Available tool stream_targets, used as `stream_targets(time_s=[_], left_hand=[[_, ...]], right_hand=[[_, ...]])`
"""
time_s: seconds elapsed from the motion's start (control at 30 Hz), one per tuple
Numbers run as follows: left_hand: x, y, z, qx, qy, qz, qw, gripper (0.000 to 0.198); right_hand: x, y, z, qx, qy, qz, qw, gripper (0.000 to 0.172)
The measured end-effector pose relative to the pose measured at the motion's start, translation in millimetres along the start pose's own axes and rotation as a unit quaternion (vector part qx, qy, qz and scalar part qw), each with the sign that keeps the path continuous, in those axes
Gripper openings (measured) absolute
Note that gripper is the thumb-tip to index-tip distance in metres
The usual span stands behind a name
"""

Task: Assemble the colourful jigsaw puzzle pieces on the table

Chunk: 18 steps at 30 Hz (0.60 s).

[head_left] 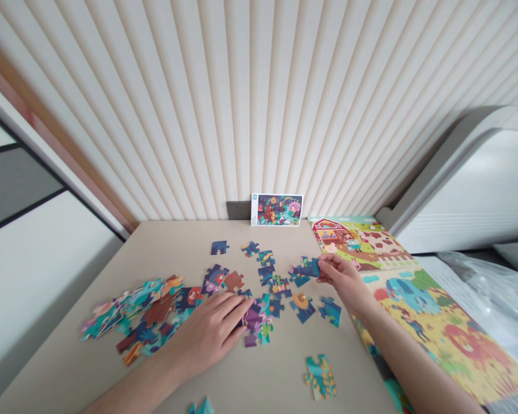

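Observation:
My right hand (344, 280) pinches a dark blue jigsaw piece (309, 266) by its right edge, beside other dark blue pieces. My left hand (213, 328) lies with fingers stretched out over the pieces at the table's middle, partly covering some. Near its fingertips sits a purple and teal cluster of pieces (259, 323). Just beyond are a brown piece (233, 280) and a joined group with a small figure (280, 284). To the right lie a piece with an orange-yellow shape (303, 305) and a blue-green piece (330, 311).
A heap of mixed pieces (155, 313) spreads at the left. A picture card (280, 210) leans against the ribbed wall, beside a dark socket (238, 210). Farm (362, 242) and animal (446, 336) puzzles lie at the right. A teal leafy piece (322, 376) is near the front.

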<state>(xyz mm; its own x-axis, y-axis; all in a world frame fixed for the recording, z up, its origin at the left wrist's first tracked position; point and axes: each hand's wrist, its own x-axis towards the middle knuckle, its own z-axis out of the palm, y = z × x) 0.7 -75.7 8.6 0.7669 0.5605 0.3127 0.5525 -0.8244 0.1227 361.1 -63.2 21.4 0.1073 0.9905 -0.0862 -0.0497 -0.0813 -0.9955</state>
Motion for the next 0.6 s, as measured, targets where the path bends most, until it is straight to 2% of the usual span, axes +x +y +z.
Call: stream_targets(time_s=[0.4, 0.6], left_hand=[[-0.5, -0.9, 0.9, -0.008, 0.006, -0.007, 1.000, 0.044], [-0.3, -0.6, 1.2, -0.008, 0.004, -0.009, 1.000, 0.045]], right_hand=[[1.7, 2.5, -2.6, -0.031, 0.017, -0.010, 0.999, 0.035], [6.0, 2.4, -4.2, -0.153, 0.064, -0.072, 0.984, 0.044]])
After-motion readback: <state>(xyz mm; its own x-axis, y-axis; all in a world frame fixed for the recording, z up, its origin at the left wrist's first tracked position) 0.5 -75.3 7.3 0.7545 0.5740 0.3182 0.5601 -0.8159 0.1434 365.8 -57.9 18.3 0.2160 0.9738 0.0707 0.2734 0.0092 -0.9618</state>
